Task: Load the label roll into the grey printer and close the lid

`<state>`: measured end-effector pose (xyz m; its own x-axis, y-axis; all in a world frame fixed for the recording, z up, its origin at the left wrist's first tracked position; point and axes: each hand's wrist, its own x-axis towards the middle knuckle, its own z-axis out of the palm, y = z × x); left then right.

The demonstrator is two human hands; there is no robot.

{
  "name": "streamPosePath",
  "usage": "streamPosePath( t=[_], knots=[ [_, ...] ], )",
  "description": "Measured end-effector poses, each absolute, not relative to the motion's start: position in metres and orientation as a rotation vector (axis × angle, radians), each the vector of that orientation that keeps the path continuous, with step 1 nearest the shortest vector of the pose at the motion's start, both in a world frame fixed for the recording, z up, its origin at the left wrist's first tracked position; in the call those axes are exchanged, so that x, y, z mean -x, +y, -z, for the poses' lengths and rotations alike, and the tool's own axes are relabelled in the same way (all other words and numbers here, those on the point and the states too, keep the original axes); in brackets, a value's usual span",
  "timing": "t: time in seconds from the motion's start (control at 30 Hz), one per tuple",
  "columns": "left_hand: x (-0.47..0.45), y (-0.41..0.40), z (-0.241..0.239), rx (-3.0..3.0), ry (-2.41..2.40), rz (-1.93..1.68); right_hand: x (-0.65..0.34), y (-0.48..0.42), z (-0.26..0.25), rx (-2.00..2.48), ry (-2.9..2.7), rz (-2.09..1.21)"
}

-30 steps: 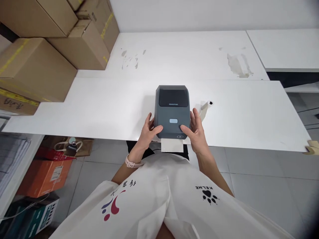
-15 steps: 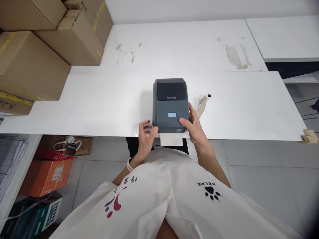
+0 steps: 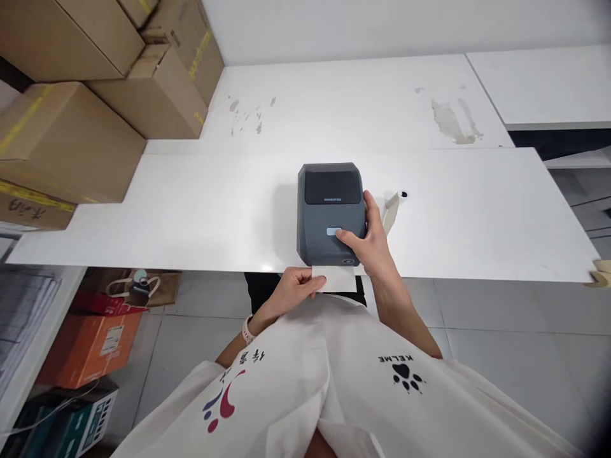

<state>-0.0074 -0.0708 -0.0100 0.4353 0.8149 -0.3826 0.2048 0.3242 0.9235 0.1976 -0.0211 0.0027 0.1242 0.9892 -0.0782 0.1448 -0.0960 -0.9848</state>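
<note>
A plain pale wall [image 3: 405, 25] stands behind a long white table [image 3: 477, 216], its surface evenly lit and mildly glossy. Grey worn patches [image 3: 451, 122] mark the rear section at left and right. A second white top [image 3: 548, 86] adjoins at the far right, with a dark recess below. Cardboard boxes [image 3: 76, 133], some yellow-taped, are stacked at the left end. The floor [image 3: 501, 312] is grey tile with visible joints. At lower left, an orange box [image 3: 90, 343] sits beside a white-edged shelf [image 3: 48, 324].
</note>
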Motion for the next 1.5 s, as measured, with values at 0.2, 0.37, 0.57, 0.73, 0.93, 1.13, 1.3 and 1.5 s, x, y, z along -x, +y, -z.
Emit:
streamPosePath(
  t=[0.2,0.37,0.57,0.73,0.93,1.13,1.3,1.5],
  knots=[
    [0.015,-0.069,0.011,-1.208,1.197,-1.045,-0.198,-0.016,0.0,1.48,-1.264,-1.05],
    [0.007,-0.057,0.02,-1.242,1.373,-1.314,-0.204,-0.028,-0.002,1.439,-1.271,-1.103],
    [0.002,-0.057,0.042,-1.369,1.193,-1.026,-0.207,-0.056,0.011,1.346,-1.237,-1.13],
    [0.004,-0.053,0.033,-1.434,1.163,-1.035,-0.208,-0.054,0.014,1.31,-1.229,-1.023],
    [0.0,-0.006,0.003,-1.492,1.141,-1.324,-0.209,-0.01,-0.023,1.301,-1.428,-0.699],
    [-0.007,0.045,0.019,-1.431,1.298,-1.049,-0.213,0.092,-0.049,1.287,-1.563,-0.414],
    [-0.014,0.058,0.032,-1.344,1.259,-0.994,-0.22,0.144,-0.058,1.274,-1.514,-0.522],
    [-0.018,0.063,0.04,-1.322,1.262,-1.056,-0.209,0.096,-0.063,1.264,-1.645,-0.33]
  ],
)
